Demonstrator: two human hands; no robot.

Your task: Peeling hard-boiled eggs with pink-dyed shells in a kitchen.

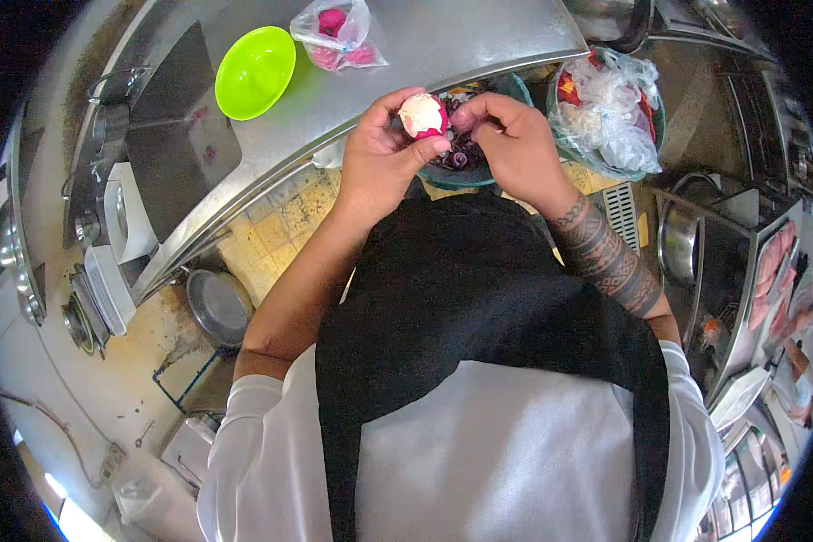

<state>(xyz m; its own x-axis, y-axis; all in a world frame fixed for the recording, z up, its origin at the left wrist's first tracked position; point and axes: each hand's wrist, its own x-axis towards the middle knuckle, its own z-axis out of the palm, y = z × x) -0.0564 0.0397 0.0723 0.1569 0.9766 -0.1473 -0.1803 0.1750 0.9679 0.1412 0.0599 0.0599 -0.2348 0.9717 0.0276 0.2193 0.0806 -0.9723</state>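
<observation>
A bright pink egg [423, 116], with much of its shell peeled away and the white showing, is held between the thumb and fingers of my left hand [384, 149]. My right hand [513, 144] is close beside the egg on its right, thumb and forefinger drawn together in a pinch. Whether a bit of shell is between those fingertips is too small to tell. Below both hands stands a teal bin [465, 176] holding dark purple peelings. On the steel counter [443, 41], a clear plastic bag [363, 50] contains more pink eggs.
A lime-green bowl [255, 72] stands on the counter, left of the bag, near a sink [176, 117]. Right of the bin is a second bin [605, 117] full of plastic bags. A grey pan [219, 307] is low at the left; a rack with a meat tray [768, 271] stands at the right.
</observation>
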